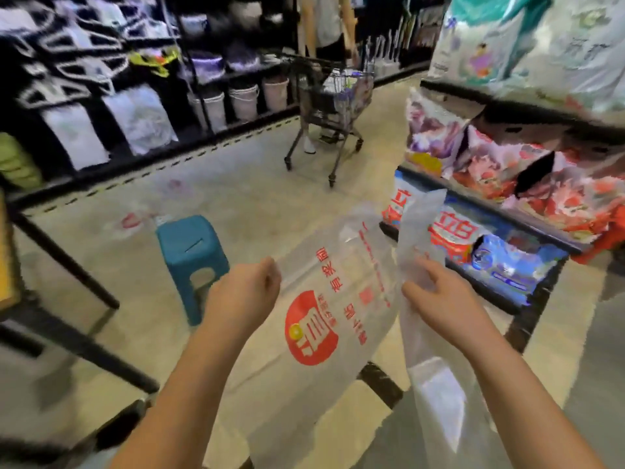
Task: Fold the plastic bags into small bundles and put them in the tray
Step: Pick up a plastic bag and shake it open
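Note:
A clear plastic bag [333,319] with a red round logo and red lettering is stretched in the air in front of me, above the floor. My left hand [245,292] is closed on its left edge. My right hand [439,296] pinches its right side, where the plastic is bunched and hangs down in a long strip [436,401]. No tray is in view.
A teal plastic stool [191,252] stands on the floor just left of my hands. A black-legged table [50,265] is at the left. A person pushes a shopping cart [329,106] further down the aisle. Shelves of packaged goods [507,211] run along the right.

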Demonstrator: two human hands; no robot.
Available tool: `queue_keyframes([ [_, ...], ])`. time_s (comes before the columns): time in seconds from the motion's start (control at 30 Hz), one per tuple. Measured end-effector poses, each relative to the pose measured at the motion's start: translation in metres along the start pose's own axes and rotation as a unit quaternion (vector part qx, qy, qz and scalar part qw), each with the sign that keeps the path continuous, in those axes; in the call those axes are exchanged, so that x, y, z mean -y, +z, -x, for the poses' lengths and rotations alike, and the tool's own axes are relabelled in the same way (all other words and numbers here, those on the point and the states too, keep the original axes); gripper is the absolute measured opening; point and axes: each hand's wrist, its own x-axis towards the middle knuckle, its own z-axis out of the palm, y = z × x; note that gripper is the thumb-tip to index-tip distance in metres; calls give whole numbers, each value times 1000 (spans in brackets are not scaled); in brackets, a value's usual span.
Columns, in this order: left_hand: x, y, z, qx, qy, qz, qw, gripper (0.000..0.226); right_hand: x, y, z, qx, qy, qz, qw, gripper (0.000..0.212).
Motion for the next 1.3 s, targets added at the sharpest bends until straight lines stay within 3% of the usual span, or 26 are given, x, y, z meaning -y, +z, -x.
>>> queue_keyframes([
  [0.17, 138, -73, -20, -56, -69, 58, 994, 7, 122, 104, -43, 57, -56, -10, 997, 35],
  [0.3, 222, -116, -32, -88, -127, 56, 986, 9, 206, 174, -67, 105, -103, -15, 989, 25],
  [0.6, 380, -177, -71, -171, -249, 48, 952, 8, 374, 328, -151, 201, -213, -54, 955, 31],
  [0.97, 548, -225, -196, -213, -470, -37, 856, 16, 555, 554, -305, 385, -344, -99, 851, 32],
  [1.17, 601, -256, -220, -229, -548, -35, 804, 16, 654, 640, -326, 453, -389, -66, 799, 49],
  [1.3, 637, -271, -227, -244, -559, -40, 792, 17, 705, 678, -313, 476, -398, -64, 782, 17],
])
